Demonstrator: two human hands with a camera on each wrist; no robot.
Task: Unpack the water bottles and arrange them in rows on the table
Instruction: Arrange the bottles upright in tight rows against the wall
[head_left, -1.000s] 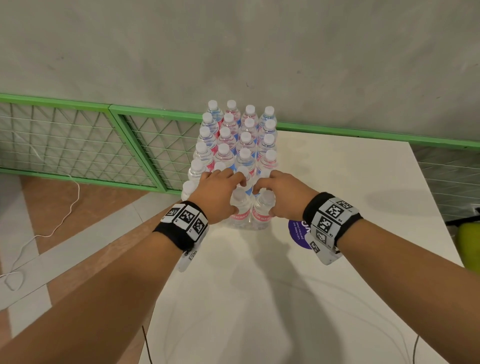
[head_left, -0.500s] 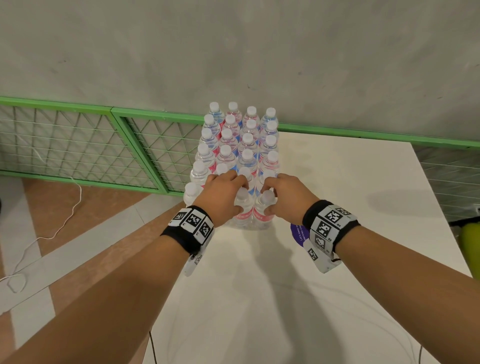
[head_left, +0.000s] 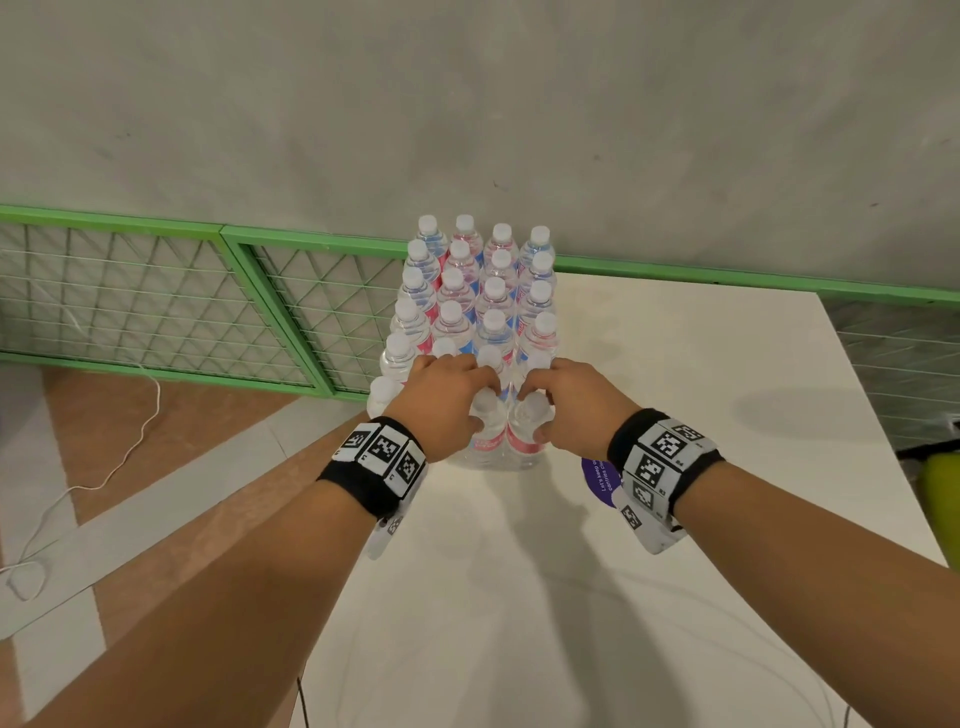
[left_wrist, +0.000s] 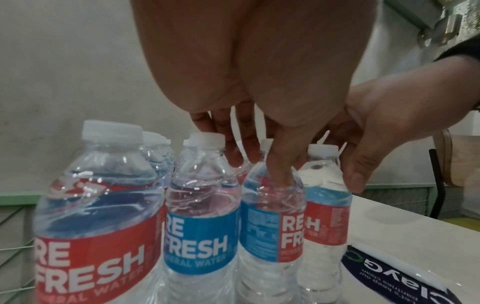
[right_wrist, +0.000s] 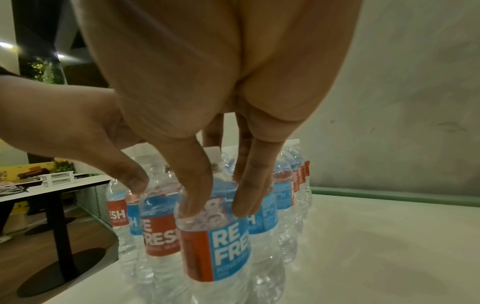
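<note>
Head view shows a block of water bottles (head_left: 470, 312) standing upright on the white counter (head_left: 675, 389), packed tight in four columns that run from the near middle of the counter to its far left edge by the green mesh fence (head_left: 156, 296). The bottles have white caps and red or blue labels; clear shrink film wraps the shoulders of the near ones. Both hands sit on the near end of the block. The left hand (head_left: 441, 400) covers the near left bottles, its fingers (left_wrist: 281, 170) curled down and dug into the film at the neck of a near bottle (left_wrist: 270, 222), as the left wrist view shows. The right hand (head_left: 576, 400) is just beside it on the right, over the near right bottle (right_wrist: 215, 242); in the right wrist view its fingers (right_wrist: 197, 185) hook down onto that bottle's film-covered shoulder, with the thumb on the near side. The two hands almost touch above the gap between the two nearest caps. Whether the film is torn there I cannot tell. A dark purple sticker (head_left: 600, 480) lies flat on the counter just right of the block, partly under the right wrist. Each wrist wears a black band (head_left: 376, 470) with square printed markers. A white cable (head_left: 119, 462) trails on the floor at the far left
</note>
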